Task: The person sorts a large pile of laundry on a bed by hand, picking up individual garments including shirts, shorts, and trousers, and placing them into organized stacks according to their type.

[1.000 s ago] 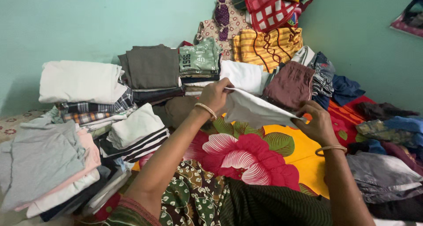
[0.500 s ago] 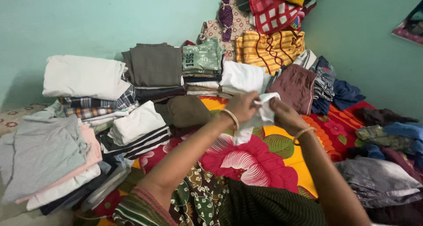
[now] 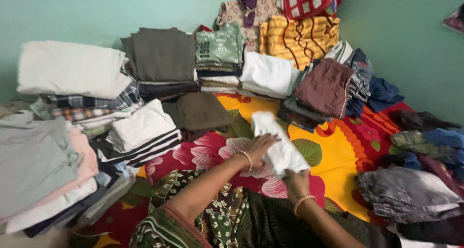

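Observation:
A small white cloth [image 3: 276, 142], folded into a narrow strip, lies on the flowered bedsheet [image 3: 338, 151] in front of me. My left hand [image 3: 259, 148] rests flat on the cloth's left edge, fingers stretched out and pressing it down. My right hand [image 3: 297, 182] grips the near end of the same cloth from below. Both wrists wear thin bangles.
Stacks of folded clothes ring the sheet: white and checked piles [image 3: 77, 83] at left, a striped pile [image 3: 142, 137], grey and green stacks [image 3: 164, 59] at the back, a brown piece [image 3: 324, 86] and loose dark garments [image 3: 411, 190] at right. Turquoise walls stand behind.
The white cloth was held spread in the air, then gathered between both hands, and now lies folded on the sheet. Both hands came down and toward me with it.

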